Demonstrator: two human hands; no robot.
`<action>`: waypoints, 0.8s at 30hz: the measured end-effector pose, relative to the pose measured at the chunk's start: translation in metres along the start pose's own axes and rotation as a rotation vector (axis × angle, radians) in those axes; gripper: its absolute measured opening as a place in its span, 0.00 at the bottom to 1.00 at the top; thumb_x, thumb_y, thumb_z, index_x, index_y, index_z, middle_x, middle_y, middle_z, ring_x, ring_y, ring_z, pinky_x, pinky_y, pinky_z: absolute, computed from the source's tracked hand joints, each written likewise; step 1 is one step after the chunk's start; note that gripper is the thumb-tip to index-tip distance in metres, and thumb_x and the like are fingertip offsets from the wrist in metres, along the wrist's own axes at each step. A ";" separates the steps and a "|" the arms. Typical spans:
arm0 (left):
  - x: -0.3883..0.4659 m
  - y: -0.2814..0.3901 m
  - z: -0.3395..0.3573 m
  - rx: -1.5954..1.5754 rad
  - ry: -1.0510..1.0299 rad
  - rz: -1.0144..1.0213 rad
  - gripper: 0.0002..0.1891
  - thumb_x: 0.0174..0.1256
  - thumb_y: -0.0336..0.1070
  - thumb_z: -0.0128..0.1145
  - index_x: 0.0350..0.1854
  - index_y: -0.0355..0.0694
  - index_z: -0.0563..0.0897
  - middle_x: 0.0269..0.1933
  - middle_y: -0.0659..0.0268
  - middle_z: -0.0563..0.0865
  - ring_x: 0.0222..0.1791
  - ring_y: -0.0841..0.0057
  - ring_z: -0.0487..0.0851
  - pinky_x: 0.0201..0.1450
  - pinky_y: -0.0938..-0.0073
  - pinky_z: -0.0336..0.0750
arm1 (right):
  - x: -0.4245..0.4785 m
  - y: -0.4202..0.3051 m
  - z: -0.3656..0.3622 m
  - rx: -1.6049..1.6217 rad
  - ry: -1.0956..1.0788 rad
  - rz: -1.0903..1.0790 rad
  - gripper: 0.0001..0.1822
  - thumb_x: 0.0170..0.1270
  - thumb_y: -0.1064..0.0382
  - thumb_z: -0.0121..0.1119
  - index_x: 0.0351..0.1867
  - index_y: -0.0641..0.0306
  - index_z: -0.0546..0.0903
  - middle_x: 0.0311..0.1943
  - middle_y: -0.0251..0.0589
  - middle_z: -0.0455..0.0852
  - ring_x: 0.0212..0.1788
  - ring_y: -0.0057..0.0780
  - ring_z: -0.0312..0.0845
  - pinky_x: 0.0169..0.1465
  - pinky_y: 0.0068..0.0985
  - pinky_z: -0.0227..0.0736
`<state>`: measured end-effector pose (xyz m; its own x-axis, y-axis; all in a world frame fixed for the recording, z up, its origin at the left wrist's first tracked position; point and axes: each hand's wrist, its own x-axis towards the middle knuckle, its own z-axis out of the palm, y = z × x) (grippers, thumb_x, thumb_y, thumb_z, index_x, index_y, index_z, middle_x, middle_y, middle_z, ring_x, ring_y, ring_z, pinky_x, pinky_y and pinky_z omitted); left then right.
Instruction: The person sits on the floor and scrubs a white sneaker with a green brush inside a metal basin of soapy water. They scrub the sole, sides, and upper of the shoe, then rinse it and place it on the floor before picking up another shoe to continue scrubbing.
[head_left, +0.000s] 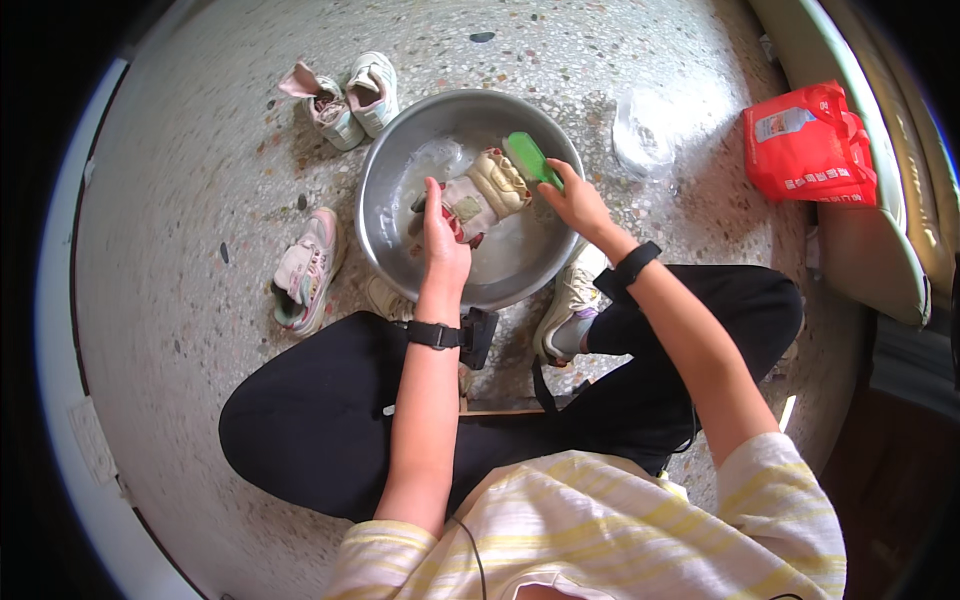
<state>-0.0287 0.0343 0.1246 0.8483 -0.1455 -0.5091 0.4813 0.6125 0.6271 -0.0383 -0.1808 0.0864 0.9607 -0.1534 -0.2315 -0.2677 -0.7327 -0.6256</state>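
A round metal basin (375, 255) stands on the floor between my knees, with cloudy, slightly foamy water in it. Over the basin my left hand (445, 244) grips a wet shoe (484, 196), pale with a cream toe and red parts. The shoe's toe points up and to the right. My right hand (576, 196) holds a green scrubbing brush (531, 157) by its handle. The brush's bristles are against or very near the shoe's toe; contact is hard to tell. My left fingers are partly hidden behind the shoe.
A pair of light sneakers (372, 94) stands beyond the basin at the left. A single pink-and-white sneaker (306, 270) lies nearer. Right of the basin are a clear plastic bag (643, 135) and a red bag (806, 150) beside a sofa-like seat (870, 255).
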 end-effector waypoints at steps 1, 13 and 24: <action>0.001 0.001 0.002 -0.017 -0.028 0.008 0.23 0.62 0.65 0.48 0.47 0.53 0.73 0.45 0.73 0.80 0.41 0.76 0.78 0.32 0.74 0.64 | -0.004 -0.003 -0.005 0.039 -0.014 0.048 0.27 0.62 0.48 0.53 0.61 0.51 0.67 0.46 0.54 0.80 0.50 0.49 0.76 0.53 0.39 0.69; 0.005 -0.004 0.007 0.012 0.003 -0.060 0.25 0.66 0.55 0.50 0.54 0.38 0.73 0.52 0.64 0.78 0.52 0.75 0.75 0.55 0.72 0.69 | 0.085 0.099 -0.117 0.035 0.247 0.249 0.19 0.62 0.49 0.54 0.53 0.47 0.79 0.31 0.44 0.85 0.30 0.38 0.81 0.38 0.32 0.73; 0.015 -0.002 -0.002 -0.025 0.000 -0.063 0.22 0.66 0.50 0.52 0.54 0.39 0.74 0.52 0.66 0.78 0.52 0.76 0.76 0.56 0.73 0.69 | 0.090 0.173 -0.123 -0.787 -0.024 0.365 0.13 0.59 0.53 0.56 0.44 0.47 0.83 0.40 0.42 0.85 0.44 0.41 0.80 0.46 0.34 0.74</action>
<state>-0.0174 0.0322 0.1151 0.8169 -0.1844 -0.5465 0.5276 0.6217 0.5789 0.0105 -0.4028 0.0490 0.8202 -0.4608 -0.3390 -0.4218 -0.8874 0.1859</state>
